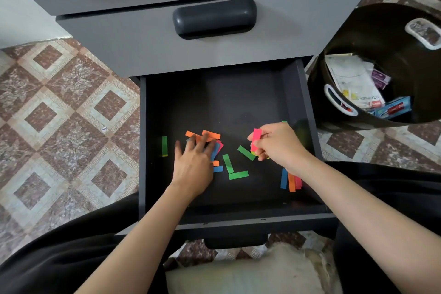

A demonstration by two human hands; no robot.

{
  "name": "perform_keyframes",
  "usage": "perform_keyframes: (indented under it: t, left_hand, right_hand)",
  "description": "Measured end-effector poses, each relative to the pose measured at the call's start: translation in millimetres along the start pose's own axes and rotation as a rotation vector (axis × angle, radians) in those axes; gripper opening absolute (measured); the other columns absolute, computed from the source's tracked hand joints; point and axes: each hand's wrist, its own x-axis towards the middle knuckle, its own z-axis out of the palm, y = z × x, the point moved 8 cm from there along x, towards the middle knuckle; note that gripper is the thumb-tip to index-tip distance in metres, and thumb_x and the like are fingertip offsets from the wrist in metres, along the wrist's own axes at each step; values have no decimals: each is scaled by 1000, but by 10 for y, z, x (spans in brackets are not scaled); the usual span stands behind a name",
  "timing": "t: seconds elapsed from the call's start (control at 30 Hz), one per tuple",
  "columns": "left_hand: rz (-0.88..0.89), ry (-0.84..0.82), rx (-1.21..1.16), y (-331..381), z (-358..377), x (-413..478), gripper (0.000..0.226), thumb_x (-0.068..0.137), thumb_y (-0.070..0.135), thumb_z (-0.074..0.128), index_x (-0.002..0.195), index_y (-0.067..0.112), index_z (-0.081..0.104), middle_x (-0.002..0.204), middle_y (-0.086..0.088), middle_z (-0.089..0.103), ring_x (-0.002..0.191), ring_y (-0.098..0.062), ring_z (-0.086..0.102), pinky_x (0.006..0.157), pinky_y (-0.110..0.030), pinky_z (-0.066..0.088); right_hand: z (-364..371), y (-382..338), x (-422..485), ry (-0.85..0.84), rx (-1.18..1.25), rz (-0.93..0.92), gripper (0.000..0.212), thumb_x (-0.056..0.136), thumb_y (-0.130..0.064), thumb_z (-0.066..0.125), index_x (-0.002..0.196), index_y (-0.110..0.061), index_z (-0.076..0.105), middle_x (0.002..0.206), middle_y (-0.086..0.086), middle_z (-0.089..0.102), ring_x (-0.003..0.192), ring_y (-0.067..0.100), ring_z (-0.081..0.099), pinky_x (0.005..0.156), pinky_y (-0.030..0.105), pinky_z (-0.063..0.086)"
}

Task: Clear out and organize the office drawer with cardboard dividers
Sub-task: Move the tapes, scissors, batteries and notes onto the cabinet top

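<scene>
The dark drawer (229, 93) is pulled out below me, with several coloured paper strips scattered on its floor. My left hand (194, 164) lies flat with spread fingers on a cluster of orange strips (211, 134) and blue and pink ones. My right hand (279, 144) pinches a small stack of strips with a pink strip (256, 139) in front. Green strips (238, 175) lie between my hands, one more green strip (164, 145) sits at the left, and a blue, orange and pink bunch (291, 180) lies under my right wrist.
A closed grey drawer with a dark handle (214, 18) sits above the open one. A black bin (381, 67) at the right holds papers, a staples box and other packets. Patterned tile floor surrounds the cabinet. My dark-clothed legs flank the drawer front.
</scene>
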Motion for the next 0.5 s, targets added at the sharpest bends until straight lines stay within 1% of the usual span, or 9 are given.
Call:
perform_keyframes:
  t: [0.07,0.13,0.17,0.2,0.27,0.3,0.37,0.4,0.5]
  left_hand:
    - [48,-86,68,64,105,-21,65,98,33,40,150,27,2,159,-1,-6,145,-30,-6,113,-57,1]
    - [35,-113,80,37,137,-23,65,98,34,40,150,31,1,158,-2,-7,145,-32,-8,112,-58,0]
    - [44,-86,63,35,112,-17,60,99,33,40,150,34,8,159,-2,-2,145,-32,-4,113,-57,2]
    - [63,-41,38,51,71,-13,53,99,33,41,147,36,21,158,-1,7,145,-30,2,114,-55,5]
    - [84,49,-89,71,1,-1,35,97,33,44,131,35,53,151,4,31,140,-21,21,113,-45,18]
    - [61,86,-189,54,-21,6,29,96,32,47,120,31,63,143,6,42,134,-18,30,107,-39,26]
    - [-35,162,-335,-32,-47,15,23,93,31,53,105,22,70,123,4,60,116,-17,45,90,-31,37]
    - [-87,190,-368,-79,-51,12,22,92,31,55,103,18,70,114,2,63,108,-17,48,84,-29,39]
    - [-183,214,-394,-136,-31,14,28,91,35,56,107,15,66,107,-2,63,102,-18,52,80,-31,45]
  right_hand:
    - [6,-3,6,-8,-4,-6,17,90,4,53,88,-9,64,67,5,59,50,10,55,43,11,47]
    - [-1,-3,9,-9,-6,-9,17,90,3,54,88,-9,64,68,4,59,50,9,55,43,10,47]
    - [-3,-2,11,-10,-9,-11,16,90,3,54,87,-10,64,68,4,59,50,10,55,43,10,47]
    - [-2,0,12,-11,-11,-12,16,90,3,54,87,-10,64,68,4,59,51,10,55,43,11,47]
    - [8,-4,18,-14,-4,-14,16,90,3,54,87,-10,63,68,4,59,51,11,55,44,12,48]
    - [13,-4,19,-15,-2,-15,16,90,3,54,87,-10,63,68,5,58,52,11,56,44,13,49]
    - [23,-3,22,-17,-6,-19,16,90,3,54,87,-10,63,68,4,58,53,11,56,44,13,49]
    - [29,4,23,-19,-7,-19,16,89,3,54,87,-10,63,68,4,58,53,11,56,44,13,49]
    - [51,8,24,-26,-24,-26,17,90,3,53,88,-9,65,68,5,59,54,12,57,45,15,50]
